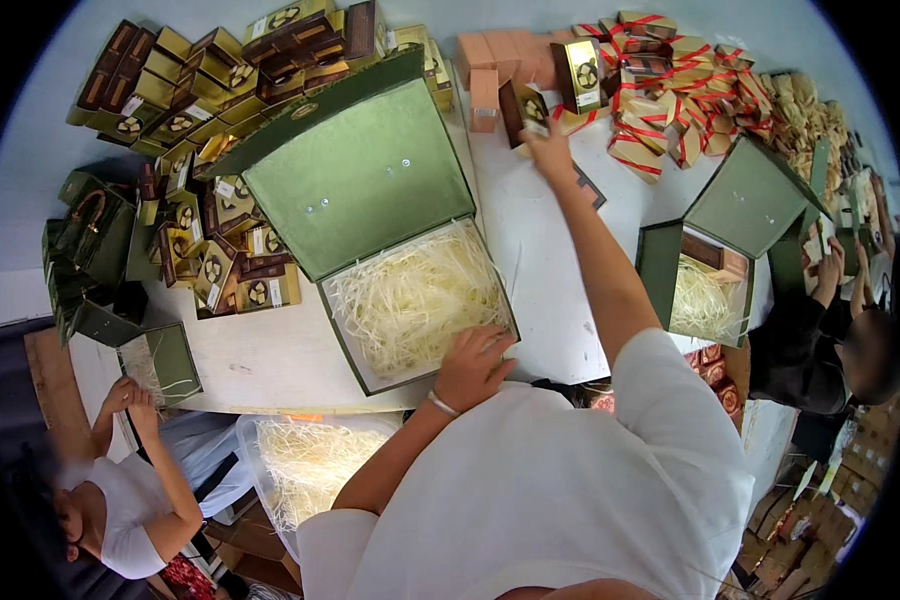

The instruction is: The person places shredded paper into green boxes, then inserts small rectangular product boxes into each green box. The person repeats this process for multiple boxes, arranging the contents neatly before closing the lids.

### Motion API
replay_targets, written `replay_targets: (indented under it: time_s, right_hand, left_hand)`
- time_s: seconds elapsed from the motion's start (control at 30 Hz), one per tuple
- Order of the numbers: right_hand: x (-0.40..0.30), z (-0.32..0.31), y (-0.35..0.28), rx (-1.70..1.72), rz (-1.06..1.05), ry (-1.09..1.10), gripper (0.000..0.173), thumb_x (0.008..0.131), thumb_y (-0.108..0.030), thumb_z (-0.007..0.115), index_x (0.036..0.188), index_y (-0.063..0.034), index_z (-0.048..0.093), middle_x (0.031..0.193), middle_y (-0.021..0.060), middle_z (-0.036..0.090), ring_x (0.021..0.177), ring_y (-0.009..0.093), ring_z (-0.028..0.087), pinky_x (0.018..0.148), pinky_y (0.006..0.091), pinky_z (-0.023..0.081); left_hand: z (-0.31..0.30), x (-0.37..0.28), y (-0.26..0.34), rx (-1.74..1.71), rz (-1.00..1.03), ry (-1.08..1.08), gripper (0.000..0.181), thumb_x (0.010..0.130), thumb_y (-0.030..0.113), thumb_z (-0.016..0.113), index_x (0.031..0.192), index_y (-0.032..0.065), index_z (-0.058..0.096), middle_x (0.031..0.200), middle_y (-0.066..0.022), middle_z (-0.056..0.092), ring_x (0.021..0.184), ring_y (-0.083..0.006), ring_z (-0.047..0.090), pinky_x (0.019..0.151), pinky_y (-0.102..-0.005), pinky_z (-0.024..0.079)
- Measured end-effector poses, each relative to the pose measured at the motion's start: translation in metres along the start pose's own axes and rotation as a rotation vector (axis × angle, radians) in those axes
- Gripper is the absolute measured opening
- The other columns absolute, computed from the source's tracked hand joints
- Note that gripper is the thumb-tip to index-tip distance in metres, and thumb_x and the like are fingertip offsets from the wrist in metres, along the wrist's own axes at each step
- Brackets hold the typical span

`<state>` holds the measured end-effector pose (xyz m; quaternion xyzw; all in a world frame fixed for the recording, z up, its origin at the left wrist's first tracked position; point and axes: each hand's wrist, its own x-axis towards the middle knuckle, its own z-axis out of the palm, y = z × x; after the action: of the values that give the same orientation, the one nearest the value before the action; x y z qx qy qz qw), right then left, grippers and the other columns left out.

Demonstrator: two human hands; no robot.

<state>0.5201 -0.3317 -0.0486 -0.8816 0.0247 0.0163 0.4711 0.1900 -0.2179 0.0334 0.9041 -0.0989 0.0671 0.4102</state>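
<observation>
An open green gift box (420, 300) lies before me, its bottom covered with pale shredded filler (427, 292) and its lid (367, 180) tilted back. My left hand (474, 367) rests at the box's near right edge, fingers bent, holding nothing that shows. Stretched far forward, my right hand (549, 150) is at a brown and gold carton (523, 109) with a food picture; its fingers are on the near end and slightly blurred. Beside it stands another brown and gold carton (579, 75), close to orange-pink boxes (484, 90).
Gold packs with red ribbons (660, 112) lie at the back right. A second open green box (709, 277) stands right. Brown and gold cartons (217, 262) are heaped left. A plastic tub of filler (315, 457) sits below the table edge. People work at both sides.
</observation>
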Motion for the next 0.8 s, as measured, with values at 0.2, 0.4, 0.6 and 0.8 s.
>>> replay_targets:
  time_s: [0.2, 0.4, 0.6, 0.8]
  right_hand:
    - [-0.151, -0.091, -0.067, 1.242, 0.115, -0.578, 0.067, 0.074, -0.038, 0.058, 0.129, -0.0105, 0.032, 0.121, 0.0072, 0.048, 0.109, 0.021, 0.049, 0.091, 0.0401, 0.038]
    - [-0.279, -0.076, -0.126, 0.994, -0.029, -0.574, 0.088, 0.077, -0.033, 0.064, 0.139, -0.0093, 0.007, 0.126, 0.0170, 0.036, 0.114, 0.022, 0.039, 0.092, 0.0364, 0.034]
    - [-0.244, -0.088, -0.124, 0.691, -0.357, -0.269, 0.066, 0.078, -0.029, 0.064, 0.131, -0.0061, 0.030, 0.127, 0.0112, 0.038, 0.114, 0.023, 0.040, 0.093, 0.0357, 0.035]
    - [-0.239, -0.096, -0.161, 0.742, -0.220, -0.628, 0.059, 0.084, -0.020, 0.058, 0.134, -0.0082, 0.029, 0.111, 0.0084, 0.052, 0.100, 0.015, 0.050, 0.088, 0.0291, 0.037]
  left_hand:
    - [-0.056, 0.018, 0.020, -0.177, -0.067, 0.269, 0.060, 0.065, 0.016, 0.072, 0.117, 0.0016, 0.047, 0.115, -0.0183, 0.048, 0.108, -0.0342, 0.044, 0.090, -0.0404, 0.037]
    - [-0.071, 0.041, 0.037, -0.111, 0.036, 0.402, 0.076, 0.062, 0.015, 0.074, 0.125, -0.0009, 0.035, 0.119, -0.0218, 0.045, 0.108, -0.0350, 0.045, 0.090, -0.0407, 0.038]
    - [-0.128, 0.002, 0.012, -0.982, -0.274, 0.549, 0.053, 0.078, 0.011, 0.062, 0.123, -0.0020, 0.038, 0.115, -0.0092, 0.050, 0.104, -0.0161, 0.050, 0.089, -0.0286, 0.040]
    - [-0.144, -0.018, 0.007, -1.147, -0.283, 0.425, 0.052, 0.081, 0.010, 0.056, 0.126, -0.0017, 0.036, 0.116, -0.0077, 0.051, 0.105, -0.0143, 0.049, 0.091, -0.0275, 0.037]
